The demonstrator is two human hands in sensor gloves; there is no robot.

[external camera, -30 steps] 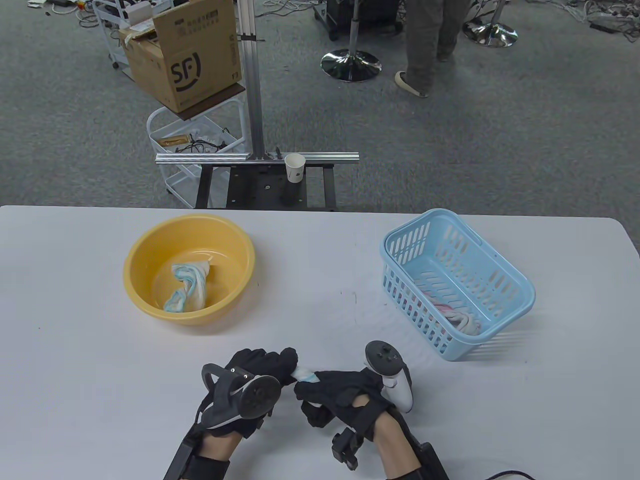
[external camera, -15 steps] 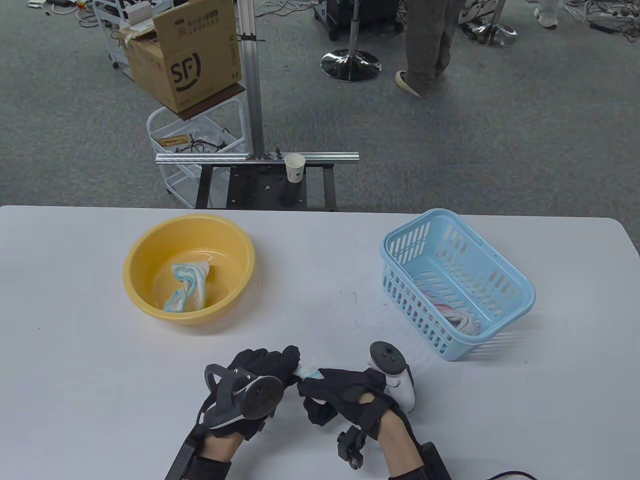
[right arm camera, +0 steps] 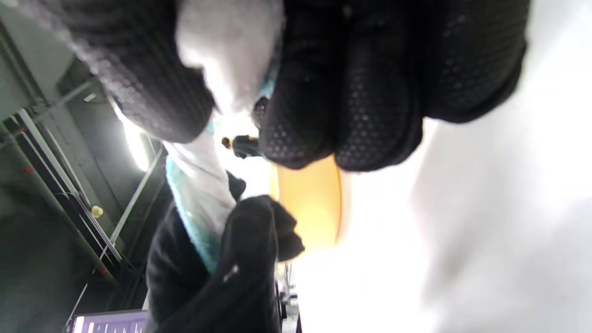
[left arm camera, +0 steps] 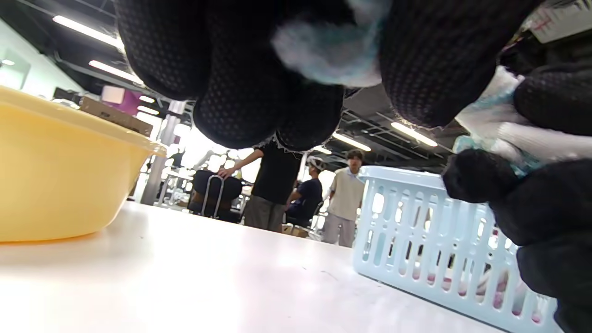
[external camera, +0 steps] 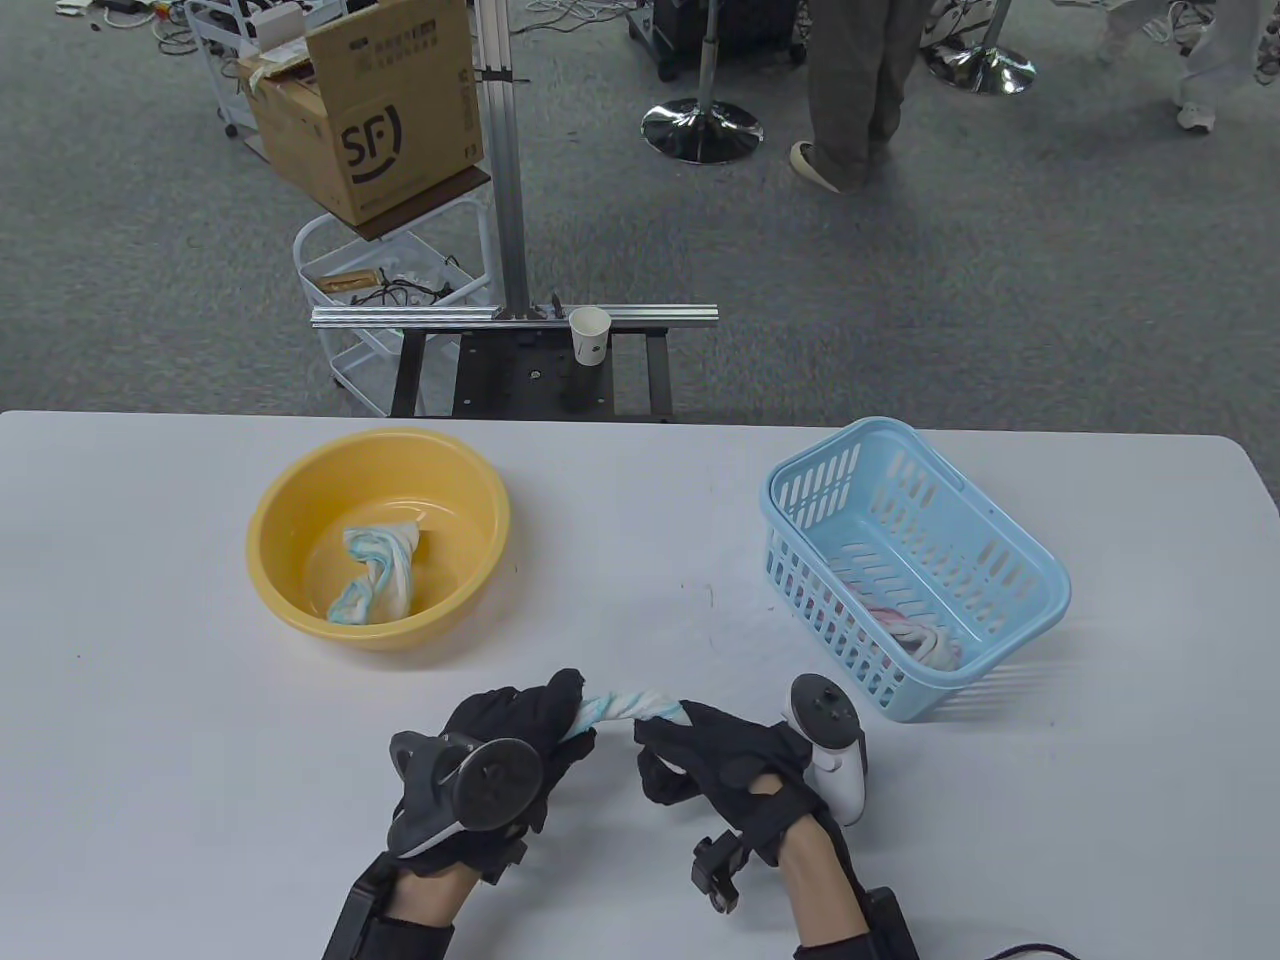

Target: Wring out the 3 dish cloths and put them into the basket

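Near the front edge of the bench (external camera: 150,800), the left hand (external camera: 500,745) and right hand (external camera: 725,755) each clamp curled fingers round one end of a white and teal dish cloth (external camera: 628,705). The cloth is twisted into a tight rope spanning the gap between them, above the bench top. Both hands lie knuckles-up, wrists toward the front edge. Farther back, a second cloth (external camera: 378,575) lies in the yellow basin (external camera: 290,480) toward the left, and a third cloth (external camera: 925,638) lies in the blue basket (external camera: 1040,575) toward the right.

left hand (external camera: 500,745) + right hand (external camera: 735,765) | grip twisted cloth (external camera: 628,705) | above table (external camera: 150,700)
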